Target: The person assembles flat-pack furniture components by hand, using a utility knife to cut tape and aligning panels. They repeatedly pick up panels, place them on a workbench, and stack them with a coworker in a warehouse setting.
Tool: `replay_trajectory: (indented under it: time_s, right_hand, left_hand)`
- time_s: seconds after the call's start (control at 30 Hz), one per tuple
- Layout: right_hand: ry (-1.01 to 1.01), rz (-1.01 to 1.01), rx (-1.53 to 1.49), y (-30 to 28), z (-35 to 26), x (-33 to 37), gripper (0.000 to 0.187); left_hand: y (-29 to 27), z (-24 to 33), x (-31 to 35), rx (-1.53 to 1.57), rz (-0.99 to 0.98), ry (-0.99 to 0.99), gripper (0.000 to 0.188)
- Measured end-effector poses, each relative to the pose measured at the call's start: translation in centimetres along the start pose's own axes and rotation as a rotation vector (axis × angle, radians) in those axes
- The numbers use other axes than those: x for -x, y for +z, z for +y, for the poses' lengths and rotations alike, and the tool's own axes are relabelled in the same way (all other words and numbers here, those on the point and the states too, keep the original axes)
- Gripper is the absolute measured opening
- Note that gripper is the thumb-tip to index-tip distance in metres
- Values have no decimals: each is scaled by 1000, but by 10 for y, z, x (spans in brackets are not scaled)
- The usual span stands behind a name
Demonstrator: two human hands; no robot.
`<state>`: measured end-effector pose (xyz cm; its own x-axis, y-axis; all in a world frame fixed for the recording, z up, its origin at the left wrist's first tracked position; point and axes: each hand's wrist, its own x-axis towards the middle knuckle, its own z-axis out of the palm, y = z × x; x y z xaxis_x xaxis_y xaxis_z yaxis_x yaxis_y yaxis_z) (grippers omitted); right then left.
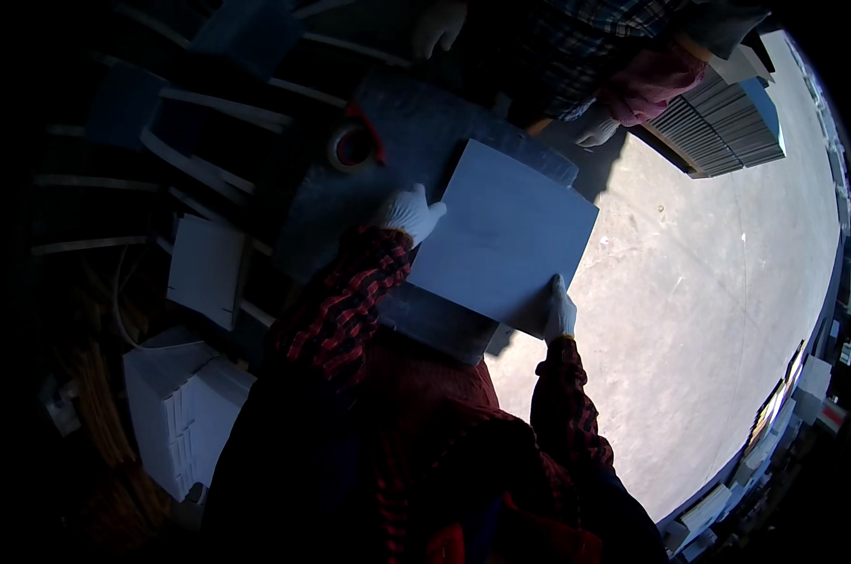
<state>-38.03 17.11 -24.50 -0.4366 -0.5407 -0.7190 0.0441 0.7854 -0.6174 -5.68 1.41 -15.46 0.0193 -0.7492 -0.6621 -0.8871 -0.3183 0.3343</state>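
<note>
A flat, square, pale grey box or panel [505, 230] lies tilted across a dark worktable [407, 113] and overhangs its right edge. My left hand [411, 214], in a white knit glove, holds its left edge with the thumb toward the top face. At its near right corner, my right hand [561, 310], also gloved, is closed on the edge with the thumb up. The fingers under the panel are hidden. Beyond my left hand, a red tape dispenser with a roll of tape [355, 146] rests on the table.
Across the table stands another person in a plaid shirt [567, 56], a gloved hand [595, 130] near the panel's far edge. Stacked flat boxes [717, 122] stand on the sunlit floor [698, 282]. To my left are white cartons [186, 414] and a pale box [207, 268] by dark slatted racks.
</note>
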Motion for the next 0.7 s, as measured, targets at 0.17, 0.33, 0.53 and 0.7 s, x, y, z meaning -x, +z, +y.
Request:
replay_trajectory:
  time_s: [0.17, 0.33, 0.53, 0.7]
  right_hand:
    - [-358, 287, 1160, -35, -18, 43, 54]
    - [-436, 197, 1056, -70, 1, 52, 66]
    - [-314, -28, 828, -9, 36, 43, 76]
    - [-315, 28, 907, 0, 32, 42, 69]
  left_hand:
    - [45, -50, 46, -45, -79, 46, 75]
    - [74, -51, 63, -344, 5, 153, 54]
    - [107, -56, 28, -420, 196, 283, 19]
    - [109, -66, 17, -401, 104, 283, 48]
